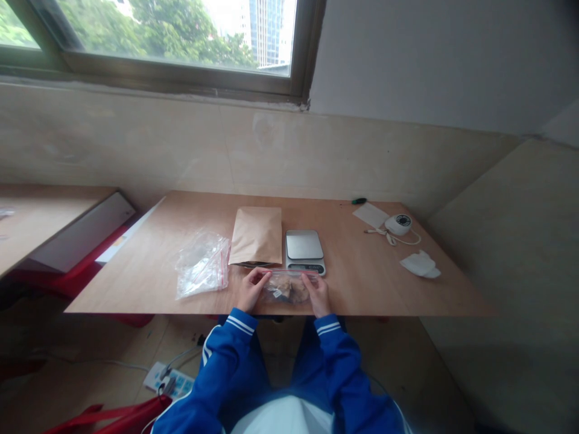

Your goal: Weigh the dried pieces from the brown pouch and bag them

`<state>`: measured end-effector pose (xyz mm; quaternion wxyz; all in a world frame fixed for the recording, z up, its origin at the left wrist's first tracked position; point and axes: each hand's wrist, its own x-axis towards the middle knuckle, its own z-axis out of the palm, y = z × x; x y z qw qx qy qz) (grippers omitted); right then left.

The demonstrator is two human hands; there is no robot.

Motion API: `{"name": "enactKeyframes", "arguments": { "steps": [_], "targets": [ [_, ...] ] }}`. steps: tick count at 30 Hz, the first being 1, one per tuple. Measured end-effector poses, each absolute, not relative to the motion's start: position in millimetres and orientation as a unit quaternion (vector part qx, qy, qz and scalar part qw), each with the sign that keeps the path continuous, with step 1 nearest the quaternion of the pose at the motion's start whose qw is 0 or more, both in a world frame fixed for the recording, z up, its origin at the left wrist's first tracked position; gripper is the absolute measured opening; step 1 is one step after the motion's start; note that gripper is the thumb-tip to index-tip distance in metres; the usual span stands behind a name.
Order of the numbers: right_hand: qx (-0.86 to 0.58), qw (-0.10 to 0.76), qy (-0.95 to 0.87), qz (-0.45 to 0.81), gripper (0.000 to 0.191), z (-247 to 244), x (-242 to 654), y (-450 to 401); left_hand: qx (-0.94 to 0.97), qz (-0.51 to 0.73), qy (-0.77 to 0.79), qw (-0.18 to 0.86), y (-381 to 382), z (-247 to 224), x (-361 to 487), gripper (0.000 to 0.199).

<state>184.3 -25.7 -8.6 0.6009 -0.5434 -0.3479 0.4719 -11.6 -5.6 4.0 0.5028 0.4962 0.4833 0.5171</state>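
A clear zip bag [289, 290] with brownish pieces and a small white packet inside lies at the front edge of the table. My left hand [251, 288] pinches the left end of its red zip strip. At the other end, my right hand [318, 293] grips the same strip between thumb and fingers. Just behind the bag stands a kitchen scale [304, 246] with a bare metal plate. A brown kraft paper pouch [256, 234] lies left of the scale, its dark mouth towards me. Further left is a pile of clear zip bags [203, 265].
On the right of the table [362, 283] sit a white dome camera [398, 224] with its cable, a paper slip [371, 214], a green-handled screwdriver [359, 201] and a crumpled tissue [420, 264]. A power strip [169, 381] lies on the floor at left.
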Motion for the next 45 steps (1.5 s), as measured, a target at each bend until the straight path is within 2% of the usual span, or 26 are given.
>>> {"name": "enactKeyframes", "arguments": {
  "steps": [19, 26, 45],
  "targets": [
    [-0.531, 0.614, -0.339, 0.476, 0.032, -6.9, 182.8, -26.8, 0.486, 0.509, 0.49, 0.514, -9.3, 13.4, -7.8, 0.031],
    [-0.496, 0.599, -0.355, 0.518, 0.034, 0.7, 182.0, -26.4, 0.509, 0.49, 0.466, 0.533, -8.2, 15.4, -9.0, 0.032],
    [-0.521, 0.589, -0.356, 0.505, 0.031, 6.6, 180.2, -28.0, 0.535, 0.478, 0.486, 0.5, -8.2, 19.6, -11.6, 0.028]
  ]
}}
